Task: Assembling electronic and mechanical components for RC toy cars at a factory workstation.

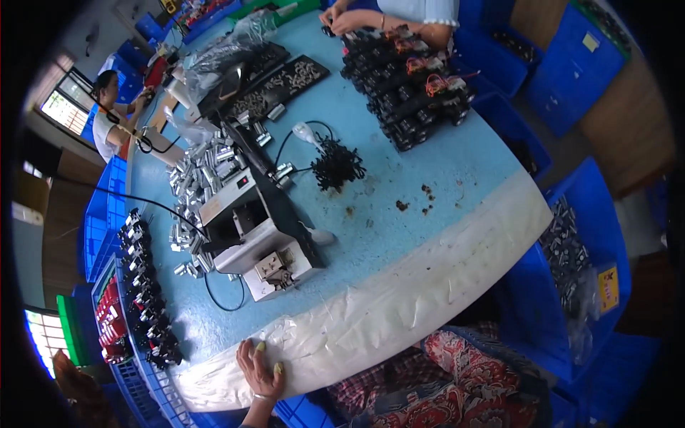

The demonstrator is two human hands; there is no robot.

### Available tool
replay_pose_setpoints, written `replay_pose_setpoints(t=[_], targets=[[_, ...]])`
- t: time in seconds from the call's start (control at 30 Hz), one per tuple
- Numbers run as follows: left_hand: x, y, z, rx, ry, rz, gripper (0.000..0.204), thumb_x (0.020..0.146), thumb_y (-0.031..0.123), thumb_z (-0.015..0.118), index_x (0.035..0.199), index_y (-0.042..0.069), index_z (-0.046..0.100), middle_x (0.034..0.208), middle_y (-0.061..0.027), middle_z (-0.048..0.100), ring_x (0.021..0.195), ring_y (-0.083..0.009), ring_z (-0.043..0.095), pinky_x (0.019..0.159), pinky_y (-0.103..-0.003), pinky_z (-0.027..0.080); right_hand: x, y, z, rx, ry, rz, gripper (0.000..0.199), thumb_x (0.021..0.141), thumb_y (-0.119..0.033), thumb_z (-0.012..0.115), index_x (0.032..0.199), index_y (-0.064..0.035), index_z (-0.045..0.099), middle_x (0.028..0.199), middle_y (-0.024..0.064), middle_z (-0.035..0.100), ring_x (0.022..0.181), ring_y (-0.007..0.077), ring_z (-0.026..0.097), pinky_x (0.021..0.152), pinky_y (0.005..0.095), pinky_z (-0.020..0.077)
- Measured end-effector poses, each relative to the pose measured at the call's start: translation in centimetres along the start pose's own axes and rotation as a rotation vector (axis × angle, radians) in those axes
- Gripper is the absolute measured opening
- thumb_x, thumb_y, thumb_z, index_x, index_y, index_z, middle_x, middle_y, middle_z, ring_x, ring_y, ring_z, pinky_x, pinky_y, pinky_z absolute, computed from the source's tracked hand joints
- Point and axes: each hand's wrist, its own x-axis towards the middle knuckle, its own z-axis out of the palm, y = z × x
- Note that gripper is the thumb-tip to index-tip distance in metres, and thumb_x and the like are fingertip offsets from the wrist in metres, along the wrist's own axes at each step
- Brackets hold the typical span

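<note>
Grey machine [253, 235] amid metal parts [196, 178]

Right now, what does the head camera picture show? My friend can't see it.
One hand, with yellow caps on some fingers, rests flat on the pale front edge of a round blue table. Beyond it stands a small grey machine beside a heap of little metal parts. Across the table, another person's hands work by stacked black parts.

One hand [260, 371], one machine [253, 228], two co-workers.
</note>
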Motion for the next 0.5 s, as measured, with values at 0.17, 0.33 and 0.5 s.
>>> replay_pose_setpoints(t=[0.17,0.33,0.5], targets=[[-0.1,-0.7,-0.2,-0.022,-0.05,0.003,0.06,0.072,0.038,0.055,0.119,0.003,0.043,0.129,-0.0258,0.031,0.121,-0.046,0.026,0.101,-0.057,0.016,-1.0,-0.5,-0.2,-0.164,-0.027,0.062,0.028,0.087,-0.024,0.05,0.098,0.0005,0.058,0.099,0.0175,0.06,0.092,0.0258,0.057,0.08,0.0353,0.0439],[-0.7,-1.3,-1.1,0.009,-0.133,0.031,0.071,0.07,0.047,0.058,0.125,0.005,0.04,0.134,-0.0285,0.023,0.127,-0.0475,0.014,0.103,-0.058,0.006,-7.7,-9.6,-2.0,-0.258,-0.278,0.159,0.03,0.088,-0.024,0.05,0.106,-0.0001,0.055,0.103,0.0152,0.059,0.095,0.0233,0.057,0.084,0.0328,0.0431],[-1.4,-1.9,-0.6,0.008,-0.174,0.06,0.078,0.067,0.052,0.061,0.128,0.01,0.039,0.136,-0.0302,0.019,0.129,-0.0486,0.006,0.103,-0.059,0.001,-10.4,-28.0,-15.3,-0.163,0.253,-0.09,0.018,0.087,-0.014,0.053,0.097,-0.001,0.059,0.091,0.0063,0.061,0.088,0.0147,0.058,0.083,0.0285,0.0447]])
